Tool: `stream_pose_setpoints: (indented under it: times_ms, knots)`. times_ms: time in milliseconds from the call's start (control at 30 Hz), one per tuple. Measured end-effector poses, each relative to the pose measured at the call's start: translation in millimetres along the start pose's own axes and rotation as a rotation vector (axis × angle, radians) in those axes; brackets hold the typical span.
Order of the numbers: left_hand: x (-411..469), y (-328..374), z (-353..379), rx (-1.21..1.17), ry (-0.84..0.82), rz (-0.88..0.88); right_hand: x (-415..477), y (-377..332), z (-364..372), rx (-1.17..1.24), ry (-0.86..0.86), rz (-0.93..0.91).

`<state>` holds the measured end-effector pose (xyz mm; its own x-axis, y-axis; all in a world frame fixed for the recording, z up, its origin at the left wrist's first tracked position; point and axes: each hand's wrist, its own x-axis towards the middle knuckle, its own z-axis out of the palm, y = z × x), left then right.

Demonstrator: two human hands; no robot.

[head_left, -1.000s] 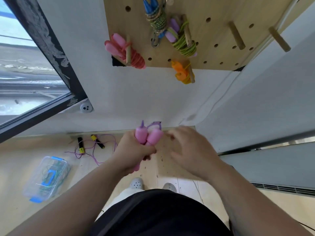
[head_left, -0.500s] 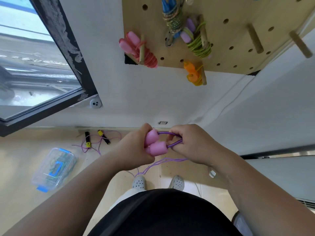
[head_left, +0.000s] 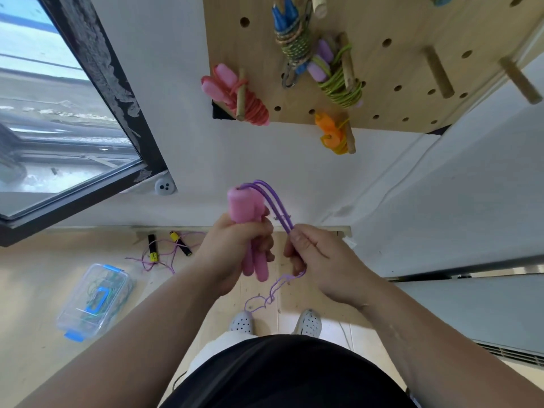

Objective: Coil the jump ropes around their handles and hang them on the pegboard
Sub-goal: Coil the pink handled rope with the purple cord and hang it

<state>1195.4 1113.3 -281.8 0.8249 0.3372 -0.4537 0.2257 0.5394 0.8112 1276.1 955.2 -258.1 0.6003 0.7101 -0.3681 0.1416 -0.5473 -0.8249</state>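
My left hand (head_left: 235, 245) grips two pink jump-rope handles (head_left: 244, 207) held together upright, with their lower ends sticking out below the fist. A purple rope (head_left: 276, 204) arcs from the handle tops down to my right hand (head_left: 321, 260), which pinches both strands. Its loose tail (head_left: 265, 298) dangles toward the floor. The wooden pegboard (head_left: 397, 30) on the wall above carries several coiled ropes: red-pink (head_left: 238, 92), blue (head_left: 291, 42), green with lilac handles (head_left: 335, 75) and orange (head_left: 332, 131).
Two free pegs (head_left: 438, 72) stick out at the board's right. On the floor lie a black-and-yellow-handled rope (head_left: 164, 248) and a clear plastic box with blue clips (head_left: 94, 298). A window (head_left: 59, 113) is at the left, and my shoes (head_left: 306, 322) are below.
The handles have turned upright and risen in my left hand. My right hand has drawn the purple rope out to the right, so it arcs over the handle tops.
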Motion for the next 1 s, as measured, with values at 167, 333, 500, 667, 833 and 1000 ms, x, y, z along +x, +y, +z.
stream_pose_setpoints:
  times_ms: [167, 333, 500, 667, 833, 1000]
  knots:
    - [9, 10, 6, -0.263, 0.179, 0.041, 4, -3, 21, 0.162, 0.019, 0.050]
    - [9, 13, 10, -0.546, 0.092, -0.010, 6, -10, 28, 0.136, 0.126, 0.026]
    - [3, 16, 11, -0.537, 0.041, 0.021, 6, -16, 23, 0.143, 0.123, 0.005]
    - [-1, 16, 9, -0.498, 0.010, 0.107, 2, -15, 26, 0.185, 0.076, 0.026]
    - [-5, 17, 15, -0.426, 0.046, 0.156, 0, -20, 28, 0.096, 0.074, 0.085]
    - [-9, 18, 22, -0.372, 0.068, 0.205, 2, -23, 32, 0.560, 0.024, 0.198]
